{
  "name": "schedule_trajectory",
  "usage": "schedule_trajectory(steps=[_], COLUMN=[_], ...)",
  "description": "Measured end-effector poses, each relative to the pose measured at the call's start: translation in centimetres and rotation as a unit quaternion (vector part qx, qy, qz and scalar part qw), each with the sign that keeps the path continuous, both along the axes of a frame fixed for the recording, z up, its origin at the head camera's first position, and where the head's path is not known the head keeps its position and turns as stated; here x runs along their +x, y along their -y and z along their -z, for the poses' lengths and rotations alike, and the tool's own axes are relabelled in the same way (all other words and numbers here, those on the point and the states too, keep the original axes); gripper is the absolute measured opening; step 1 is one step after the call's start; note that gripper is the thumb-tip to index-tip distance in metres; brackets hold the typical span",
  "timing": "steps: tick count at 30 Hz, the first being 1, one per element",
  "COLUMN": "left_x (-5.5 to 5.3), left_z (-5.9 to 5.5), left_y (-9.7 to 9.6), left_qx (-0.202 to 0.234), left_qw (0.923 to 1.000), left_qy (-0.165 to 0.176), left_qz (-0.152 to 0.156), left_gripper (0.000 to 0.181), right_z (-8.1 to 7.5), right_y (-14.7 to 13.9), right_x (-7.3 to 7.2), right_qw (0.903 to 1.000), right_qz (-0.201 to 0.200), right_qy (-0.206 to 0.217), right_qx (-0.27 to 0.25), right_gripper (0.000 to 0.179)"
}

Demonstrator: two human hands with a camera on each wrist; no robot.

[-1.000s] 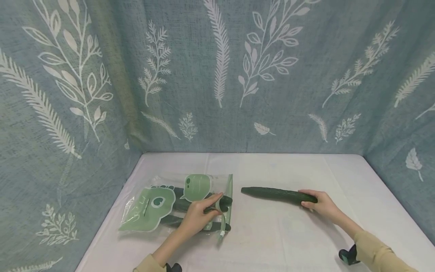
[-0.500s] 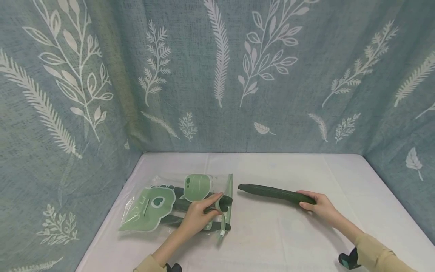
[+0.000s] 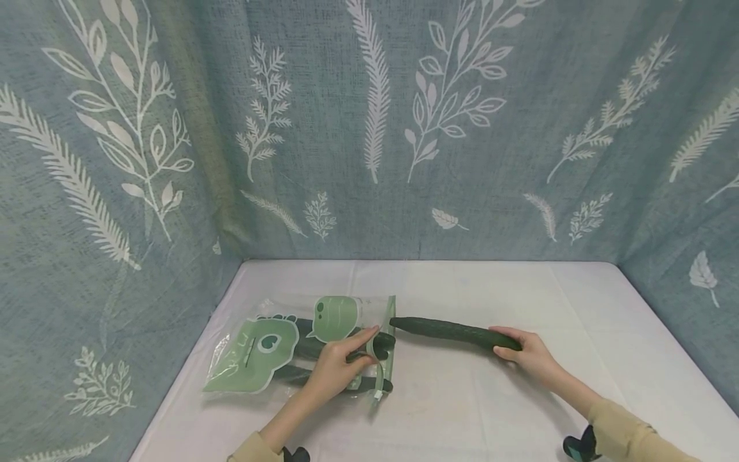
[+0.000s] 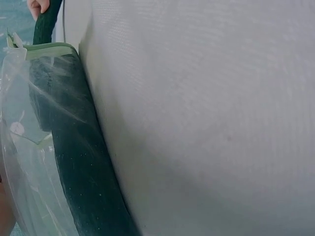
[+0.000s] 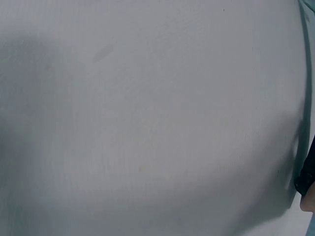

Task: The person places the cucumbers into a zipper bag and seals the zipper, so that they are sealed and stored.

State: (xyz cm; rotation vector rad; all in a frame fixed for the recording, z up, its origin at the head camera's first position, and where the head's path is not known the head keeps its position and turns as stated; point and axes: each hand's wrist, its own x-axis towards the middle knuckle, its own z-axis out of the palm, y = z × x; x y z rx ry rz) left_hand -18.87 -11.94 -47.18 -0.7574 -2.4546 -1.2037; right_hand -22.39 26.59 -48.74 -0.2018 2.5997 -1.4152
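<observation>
My right hand (image 3: 528, 351) grips the right end of a long dark green cucumber (image 3: 444, 329). The cucumber's left tip overlaps the mouth of a clear plastic zip bag (image 3: 245, 366) with green cartoon prints. Several cucumbers lie inside this bag, one (image 4: 88, 172) showing large through the plastic in the left wrist view. With thumb and fingers my left hand (image 3: 335, 369) pinches the bag's upper layer near its green-edged opening. A zip slider (image 3: 378, 396) hangs at the near corner of the mouth. In the right wrist view only a bit of the hand (image 5: 308, 199) shows at the right edge.
A white cloth (image 3: 450, 410) covers the table under everything. Blue-green curtains (image 3: 346, 212) with white leaf prints stand behind it and along both sides. Dark camera mounts (image 3: 580, 444) sit at the wrists.
My right hand has moved left with the cucumber, whose tip has come from right of the bag to its opening. The left hand and the bag have stayed in place.
</observation>
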Motion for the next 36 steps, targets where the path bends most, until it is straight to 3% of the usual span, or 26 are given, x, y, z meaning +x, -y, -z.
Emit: schedule_trajectory(steps=[20, 27, 36], left_x=[0.0, -0.1, 0.1], left_z=[0.1, 0.1, 0.1], left_y=[0.0, 0.2, 0.1], left_qx=[-0.003, 0.003, 0.002], left_qw=[0.9999, 0.9998, 1.0000], left_qy=[-0.011, 0.009, 0.007], left_qz=[0.009, 0.017, 0.005], left_gripper=[0.056, 0.054, 0.055], right_z=[0.6, 0.6, 0.7], right_y=[3.9, 5.6, 7.7], right_x=[-0.4, -0.3, -0.4], right_qw=[0.9994, 0.9984, 0.9965], right_qz=[0.023, 0.035, 0.048], right_qy=[-0.007, 0.007, 0.012], right_qx=[-0.025, -0.044, -0.068], right_gripper=[0.047, 0.046, 0.045])
